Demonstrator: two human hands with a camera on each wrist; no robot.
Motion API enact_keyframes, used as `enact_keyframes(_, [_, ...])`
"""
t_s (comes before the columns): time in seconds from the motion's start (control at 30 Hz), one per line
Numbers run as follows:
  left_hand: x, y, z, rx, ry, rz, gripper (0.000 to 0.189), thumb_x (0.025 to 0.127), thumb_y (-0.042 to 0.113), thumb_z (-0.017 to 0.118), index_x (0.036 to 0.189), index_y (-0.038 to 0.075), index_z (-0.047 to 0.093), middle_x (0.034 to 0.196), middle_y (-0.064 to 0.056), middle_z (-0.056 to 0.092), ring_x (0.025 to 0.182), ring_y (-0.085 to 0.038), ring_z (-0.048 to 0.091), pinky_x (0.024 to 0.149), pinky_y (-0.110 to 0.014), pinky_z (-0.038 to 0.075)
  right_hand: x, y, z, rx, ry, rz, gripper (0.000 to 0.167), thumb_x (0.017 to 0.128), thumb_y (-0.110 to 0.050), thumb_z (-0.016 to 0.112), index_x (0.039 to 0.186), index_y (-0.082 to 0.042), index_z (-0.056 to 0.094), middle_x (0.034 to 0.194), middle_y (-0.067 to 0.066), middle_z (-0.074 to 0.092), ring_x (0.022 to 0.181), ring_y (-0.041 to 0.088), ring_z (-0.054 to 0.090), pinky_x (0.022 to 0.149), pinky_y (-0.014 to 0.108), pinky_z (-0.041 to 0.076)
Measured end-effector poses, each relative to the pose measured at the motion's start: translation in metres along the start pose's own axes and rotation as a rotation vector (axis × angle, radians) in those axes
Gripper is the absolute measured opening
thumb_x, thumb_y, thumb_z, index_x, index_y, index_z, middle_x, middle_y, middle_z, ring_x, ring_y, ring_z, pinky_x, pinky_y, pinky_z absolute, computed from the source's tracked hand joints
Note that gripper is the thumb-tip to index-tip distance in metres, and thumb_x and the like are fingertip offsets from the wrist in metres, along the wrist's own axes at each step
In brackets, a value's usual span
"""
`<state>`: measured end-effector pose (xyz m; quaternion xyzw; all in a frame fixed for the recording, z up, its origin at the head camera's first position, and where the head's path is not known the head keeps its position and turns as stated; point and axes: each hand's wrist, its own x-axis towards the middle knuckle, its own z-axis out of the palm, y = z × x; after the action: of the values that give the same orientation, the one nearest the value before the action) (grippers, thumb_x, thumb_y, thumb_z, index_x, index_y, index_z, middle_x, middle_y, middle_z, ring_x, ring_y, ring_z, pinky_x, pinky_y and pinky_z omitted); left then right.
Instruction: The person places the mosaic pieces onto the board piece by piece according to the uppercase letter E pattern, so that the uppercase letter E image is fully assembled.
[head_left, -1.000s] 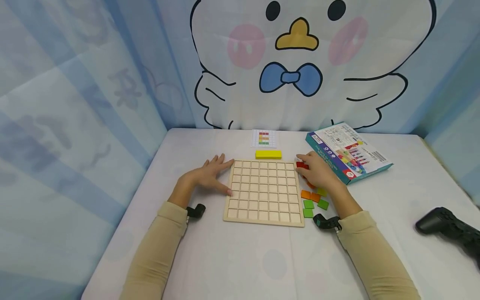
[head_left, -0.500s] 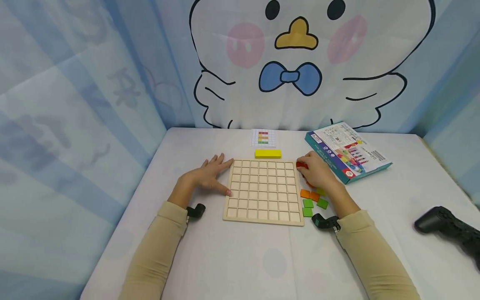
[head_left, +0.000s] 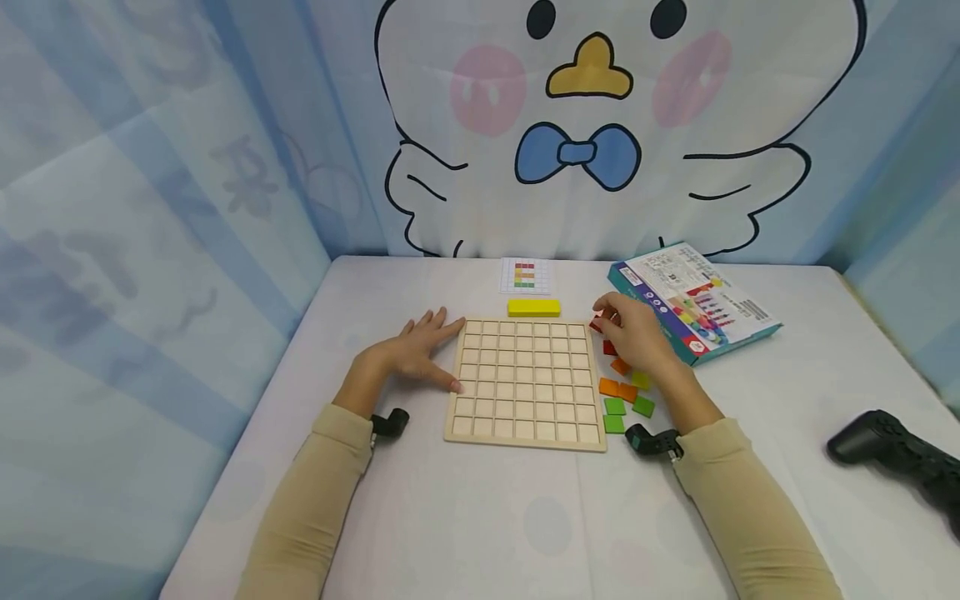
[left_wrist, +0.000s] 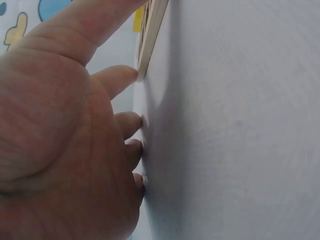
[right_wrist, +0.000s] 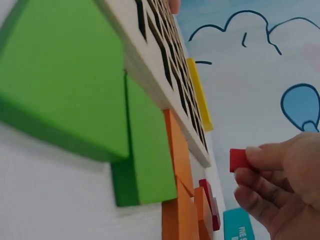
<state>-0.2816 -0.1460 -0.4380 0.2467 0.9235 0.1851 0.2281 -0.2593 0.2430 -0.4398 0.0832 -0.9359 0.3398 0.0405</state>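
A pale wooden grid board [head_left: 525, 383] lies flat on the table. Against its left edge rest the thumb and index finger of my left hand [head_left: 412, 352], its fingers spread; the left wrist view shows the palm [left_wrist: 65, 150] beside the board's rim [left_wrist: 152, 40]. Beyond the board's far right corner, my right hand [head_left: 636, 333] pinches a small red square tile [right_wrist: 239, 160] between thumb and fingers, held off the table. Under that hand lie another red tile [head_left: 610, 347] and an orange tile [head_left: 620, 366]. Further orange tiles [head_left: 609, 387], green tiles [head_left: 615, 407] and a yellow-green tile [head_left: 641, 381] lie nearer.
A yellow bar [head_left: 534, 308] lies just past the board's far edge, with a printed pattern card [head_left: 527, 276] behind it. At the back right is a teal-edged box [head_left: 693, 300]. A black game controller [head_left: 896, 454] sits at the far right.
My right hand has picked up a red tile at the board's far right corner and raised it slightly, uncovering another red tile and an orange one. The left hand has stayed in place.
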Motion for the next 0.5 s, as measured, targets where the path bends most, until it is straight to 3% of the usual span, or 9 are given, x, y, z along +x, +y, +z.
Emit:
enact_keyframes(0.13, [0.000,0.001,-0.001,0.006,0.004,0.001,0.122,0.078,0.063,0.084,0.169,0.028,0.012,0.175,-0.017,-0.009,0.162,-0.037,-0.013,0.130,-0.057,-0.008,-0.002,-0.006,-0.006,0.150,0.018,-0.026,0.026,0.107,-0.018,0.060,0.128,-0.007,0.068,0.105,0.013,0.068,0.084,0.026,0.064,0.067,0.024,0.056])
enact_keyframes(0.3, [0.000,0.001,-0.001,0.004,0.004,0.000,0.123,0.077,0.063,0.085,0.169,0.028,0.011,0.175,-0.017,-0.009,0.162,-0.036,-0.013,0.130,-0.056,-0.008,-0.003,-0.016,-0.009,0.334,-0.042,-0.014,0.031,0.106,-0.019,0.063,0.132,-0.003,0.066,0.116,0.017,0.071,0.093,0.026,0.076,0.082,0.023,0.060])
enact_keyframes(0.37, [0.000,0.001,-0.001,0.002,0.004,-0.001,0.123,0.076,0.063,0.085,0.169,0.028,0.011,0.175,-0.016,-0.009,0.162,-0.036,-0.013,0.130,-0.055,-0.008,-0.002,-0.019,-0.008,0.366,-0.058,-0.006,0.033,0.105,-0.017,0.064,0.135,-0.004,0.065,0.120,0.017,0.069,0.097,0.025,0.077,0.084,0.017,0.057])
enact_keyframes(0.5, [0.000,0.001,0.000,-0.003,0.006,-0.003,0.123,0.076,0.063,0.085,0.169,0.028,0.012,0.175,-0.016,-0.009,0.162,-0.035,-0.013,0.130,-0.055,-0.008,-0.002,-0.024,-0.001,0.382,-0.066,-0.010,0.036,0.103,-0.018,0.067,0.137,-0.004,0.065,0.119,0.017,0.070,0.097,0.024,0.076,0.074,0.011,0.053])
